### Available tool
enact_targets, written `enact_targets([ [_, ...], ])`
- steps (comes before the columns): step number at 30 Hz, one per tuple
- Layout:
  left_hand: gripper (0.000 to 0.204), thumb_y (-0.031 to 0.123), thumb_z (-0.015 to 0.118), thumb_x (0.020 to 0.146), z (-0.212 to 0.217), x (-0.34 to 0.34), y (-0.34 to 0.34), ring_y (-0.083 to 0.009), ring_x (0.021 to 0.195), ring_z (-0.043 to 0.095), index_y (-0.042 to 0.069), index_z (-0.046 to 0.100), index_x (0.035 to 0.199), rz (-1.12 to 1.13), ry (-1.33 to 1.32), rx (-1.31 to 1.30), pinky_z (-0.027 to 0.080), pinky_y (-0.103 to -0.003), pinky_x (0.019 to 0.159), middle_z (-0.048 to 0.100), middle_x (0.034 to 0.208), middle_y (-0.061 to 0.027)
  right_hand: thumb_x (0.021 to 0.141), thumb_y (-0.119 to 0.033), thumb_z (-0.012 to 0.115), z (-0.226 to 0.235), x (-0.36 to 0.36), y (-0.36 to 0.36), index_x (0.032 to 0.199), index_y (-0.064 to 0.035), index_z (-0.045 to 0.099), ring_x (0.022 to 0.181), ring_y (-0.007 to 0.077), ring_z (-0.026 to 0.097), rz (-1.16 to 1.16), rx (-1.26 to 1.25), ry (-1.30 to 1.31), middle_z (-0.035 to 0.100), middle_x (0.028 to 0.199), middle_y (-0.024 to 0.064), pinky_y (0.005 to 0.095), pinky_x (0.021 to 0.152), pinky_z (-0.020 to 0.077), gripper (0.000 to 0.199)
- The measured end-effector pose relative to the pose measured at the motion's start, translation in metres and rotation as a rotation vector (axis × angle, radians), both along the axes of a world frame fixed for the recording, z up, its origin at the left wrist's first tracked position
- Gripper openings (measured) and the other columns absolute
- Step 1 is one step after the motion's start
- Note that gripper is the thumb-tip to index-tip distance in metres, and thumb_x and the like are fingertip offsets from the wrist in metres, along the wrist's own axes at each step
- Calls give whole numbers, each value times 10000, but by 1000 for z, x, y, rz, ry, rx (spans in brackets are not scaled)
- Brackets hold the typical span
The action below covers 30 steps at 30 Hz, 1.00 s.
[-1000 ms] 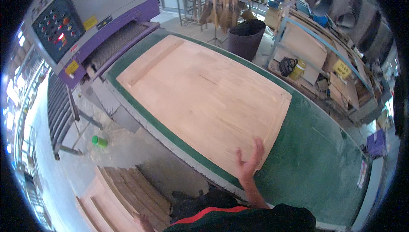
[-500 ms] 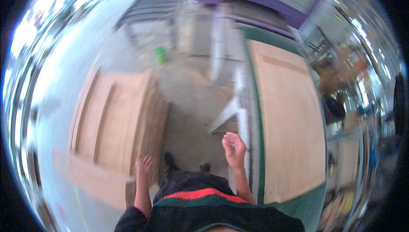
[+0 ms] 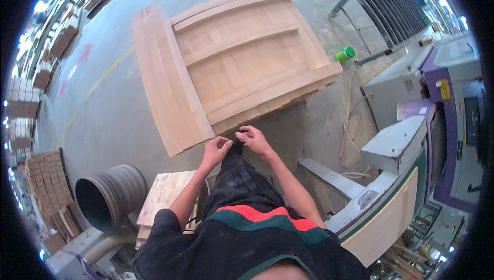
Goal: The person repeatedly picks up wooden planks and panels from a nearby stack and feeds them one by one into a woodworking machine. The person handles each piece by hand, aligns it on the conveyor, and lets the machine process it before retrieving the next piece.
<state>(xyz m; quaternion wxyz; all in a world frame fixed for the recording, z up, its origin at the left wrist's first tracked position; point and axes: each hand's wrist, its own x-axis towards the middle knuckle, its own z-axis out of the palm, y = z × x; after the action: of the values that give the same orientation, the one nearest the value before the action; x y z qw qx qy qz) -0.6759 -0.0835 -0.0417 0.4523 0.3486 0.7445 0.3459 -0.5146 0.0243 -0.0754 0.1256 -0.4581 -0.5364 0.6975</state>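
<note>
View shift: since the frame half a second ago, the stacked wooden door panels (image 3: 247, 74) have moved from the left to the upper centre; the conveyor side now lies lower right.
Hand shift: both hands, formerly well apart, are now close together near the frame centre.
Left hand (image 3: 217, 150): at centre, fingers curled, thumb toward forefinger; nearest to the stack's lower corner. Contact and grip cannot be told.
Right hand (image 3: 253, 140): just right of the left hand, near the stack's lower edge, fingers bent and blurred. Grip cannot be told.
Top door panel: frame members and crosspiece (image 3: 242, 46) visible, recessed fields between them.
Wide plank (image 3: 172, 84): along the stack's left side, lower end near the left hand.
Green container (image 3: 346, 54): on the floor, beyond the stack's right corner.
Roller stand (image 3: 387, 19): upper right.
Purple-and-grey machine (image 3: 450, 71): right edge.
Flat wooden panel (image 3: 383, 223): lower right, on the green belt (image 3: 423, 174).
Corrugated duct (image 3: 128, 190): lower left, beside pale boards (image 3: 167, 192).
</note>
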Motion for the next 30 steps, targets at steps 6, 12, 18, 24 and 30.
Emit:
enact_targets([
  [6, 400, 212, 647, 830, 26, -70, 8, -326, 1175, 483, 22, 556, 1169, 46, 975, 285, 388, -416, 954, 533, 1251, -178, 780, -422, 741, -15, -105, -28, 1429, 25, 135, 1201, 296, 452, 25, -584, 133, 430, 1315, 184, 480, 928, 440, 993],
  [12, 518, 277, 579, 859, -15, -106, -4, -336, 1309, 356, 26, 482, 1302, 20, 1085, 170, 263, -452, 1055, 440, 1378, -174, 779, -301, 762, -37, -148, -32, 1269, 56, 393, 1066, 256, 536, -30, -686, 178, 539, 1178, 131, 455, 871, 442, 710],
  [18, 515, 282, 562, 860, -15, -109, -1, -334, 1307, 364, 16, 489, 1295, 27, 1049, 176, 243, -448, 1065, 446, 1378, -167, 799, -169, 731, -29, -148, -24, 1180, 37, 520, 928, 205, 587, -25, -706, 198, 617, 1044, 94, 397, 772, 458, 481],
  [24, 504, 274, 551, 863, -17, -107, -1, -332, 1311, 360, 15, 491, 1292, 25, 1036, 160, 241, -446, 1068, 444, 1380, -169, 757, -117, 754, -28, -140, -18, 1252, 46, 451, 908, 208, 607, -7, -727, 177, 620, 1039, 110, 353, 727, 471, 603],
  [30, 484, 265, 553, 866, -13, -110, -3, -328, 1314, 357, 19, 500, 1278, 25, 1036, 156, 241, -451, 1069, 441, 1384, -159, 773, -54, 727, -18, -138, -8, 1325, 55, 374, 931, 194, 616, 22, -767, 124, 614, 1052, 129, 324, 754, 496, 665],
])
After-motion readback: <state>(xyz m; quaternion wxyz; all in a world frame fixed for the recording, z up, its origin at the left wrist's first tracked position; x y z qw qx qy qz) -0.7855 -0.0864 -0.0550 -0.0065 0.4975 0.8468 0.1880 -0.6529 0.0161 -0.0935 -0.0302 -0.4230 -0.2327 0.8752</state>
